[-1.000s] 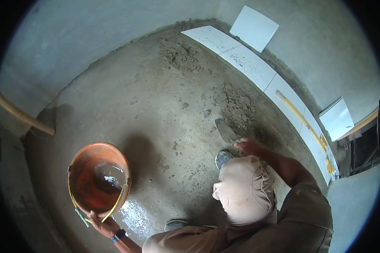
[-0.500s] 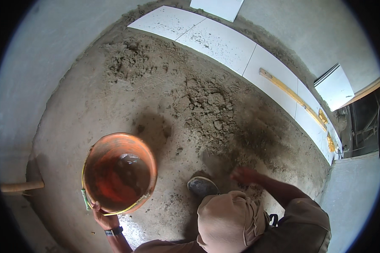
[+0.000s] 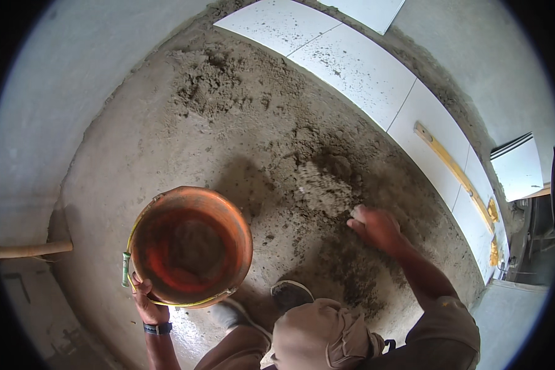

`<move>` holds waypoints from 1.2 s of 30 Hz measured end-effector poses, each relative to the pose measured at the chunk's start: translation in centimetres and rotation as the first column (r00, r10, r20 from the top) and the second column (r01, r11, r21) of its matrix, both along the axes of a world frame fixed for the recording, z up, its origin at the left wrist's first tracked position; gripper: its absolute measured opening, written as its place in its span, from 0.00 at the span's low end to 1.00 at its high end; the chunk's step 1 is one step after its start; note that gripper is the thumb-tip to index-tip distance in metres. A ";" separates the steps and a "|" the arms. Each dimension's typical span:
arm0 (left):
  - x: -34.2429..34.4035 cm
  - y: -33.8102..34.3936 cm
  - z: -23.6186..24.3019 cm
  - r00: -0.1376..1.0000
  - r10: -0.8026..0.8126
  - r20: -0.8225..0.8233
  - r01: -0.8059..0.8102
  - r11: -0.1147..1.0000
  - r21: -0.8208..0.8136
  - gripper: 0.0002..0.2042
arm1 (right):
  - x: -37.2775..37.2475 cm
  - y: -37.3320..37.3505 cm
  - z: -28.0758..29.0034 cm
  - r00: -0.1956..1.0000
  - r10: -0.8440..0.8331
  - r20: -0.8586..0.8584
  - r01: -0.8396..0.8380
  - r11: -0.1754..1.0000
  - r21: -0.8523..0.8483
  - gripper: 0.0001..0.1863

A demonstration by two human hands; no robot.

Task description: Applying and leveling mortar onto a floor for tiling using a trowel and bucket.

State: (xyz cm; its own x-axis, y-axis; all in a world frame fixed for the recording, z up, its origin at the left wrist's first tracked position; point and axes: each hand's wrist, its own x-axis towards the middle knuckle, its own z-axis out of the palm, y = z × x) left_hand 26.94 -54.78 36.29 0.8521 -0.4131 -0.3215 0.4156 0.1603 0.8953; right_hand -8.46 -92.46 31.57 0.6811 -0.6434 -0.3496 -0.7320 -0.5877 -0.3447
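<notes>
My left hand (image 3: 151, 302) grips the near-left rim of an orange bucket (image 3: 234, 213), its fingers curled over the edge. The bucket's mouth is turned up, and murky grey-brown contents sit at the bottom. A yellow wire handle with a green grip (image 3: 126, 269) hangs along the left side. My right hand (image 3: 376, 228) is closed beside the mortar heap (image 3: 314, 148) on the floor, apparently on a trowel. Its blade is hidden under a motion-blurred load of mortar (image 3: 324, 188), and its handle barely shows.
A second mortar patch (image 3: 209, 83) lies farther off. White tiles (image 3: 357, 71), spattered with mortar, run along the far right wall; a yellow spirit level (image 3: 450, 166) rests on them. Loose tiles (image 3: 518, 163) lean at right. A wooden pole end (image 3: 34, 250) juts in at left. My shoes (image 3: 290, 295) are nearby.
My right hand has moved forward into the mortar heap, where a load of mortar now shows. My left hand keeps hold of the bucket, which sits a little farther right in view.
</notes>
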 end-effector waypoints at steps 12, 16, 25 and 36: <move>1.5 -4.7 -1.5 0.986 -0.133 0.098 0.131 0.991 0.020 0.05 | 11.4 9.9 1.1 0.880 0.113 0.462 -0.067 0.991 -0.114 0.21; 3.5 -3.7 -2.3 0.993 -0.110 0.036 0.110 0.994 -0.014 0.09 | 6.9 9.8 -1.2 0.779 -0.304 0.548 0.238 0.953 0.189 0.21; 5.3 -3.7 -2.2 0.989 -0.147 -0.016 0.146 0.989 -0.029 0.08 | -16.5 16.5 -9.8 -0.098 -0.988 0.119 0.825 -0.014 0.565 0.17; 4.5 -4.3 -2.6 0.985 -0.164 0.043 0.164 0.986 0.000 0.11 | -1.7 6.1 -11.9 0.582 -0.808 0.092 0.743 0.575 0.343 0.28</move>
State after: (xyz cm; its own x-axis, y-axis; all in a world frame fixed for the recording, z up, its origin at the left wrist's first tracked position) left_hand 31.41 -59.07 33.65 0.7854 -0.5498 -0.2843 0.3979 0.0966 0.9123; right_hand -10.16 -86.39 19.66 0.0341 -0.8740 -0.4846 -0.7491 0.2986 -0.5913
